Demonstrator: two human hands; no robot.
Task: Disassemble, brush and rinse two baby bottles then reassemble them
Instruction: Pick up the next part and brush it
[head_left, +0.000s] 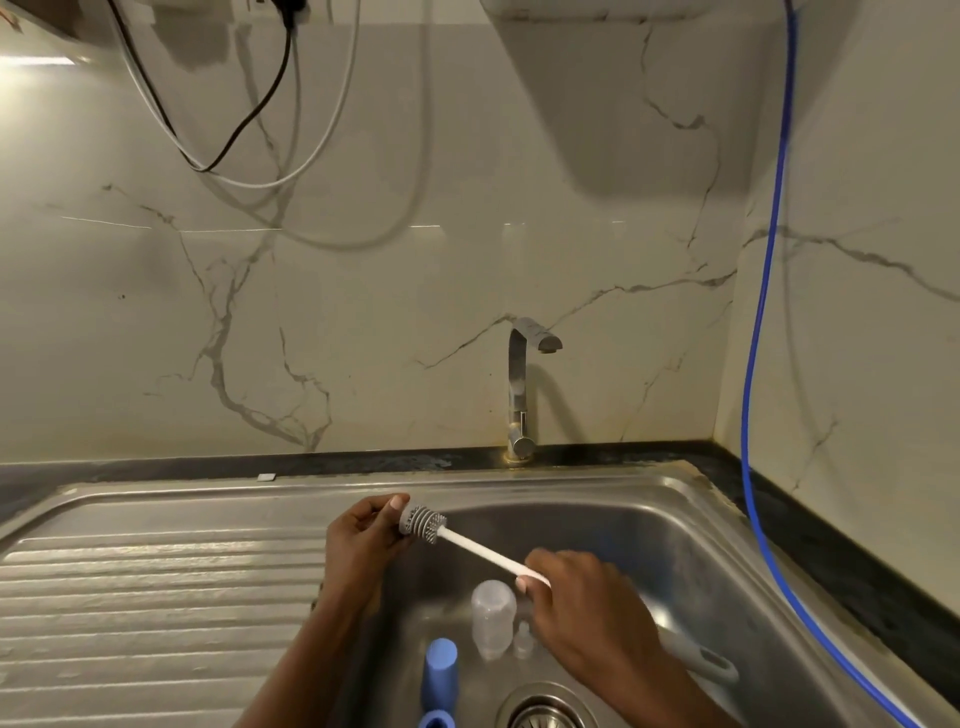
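i am looking at a steel sink (675, 483) whose ribbed drainboard (156, 571) is stretching off to the left, with a round drain strainer (543, 714) sitting at the bottom edge of the view. a chrome faucet (519, 384) is standing upright behind the basin, its spout turning to the right. a dark countertop (831, 561) is running along the back and right side. a blue hose (769, 260) is hanging down by the right wall. a black cable (260, 104) and a white cable (322, 140) are looping across the veined marble wall (363, 312). a small white chip (266, 477) is lying behind the drainboard.
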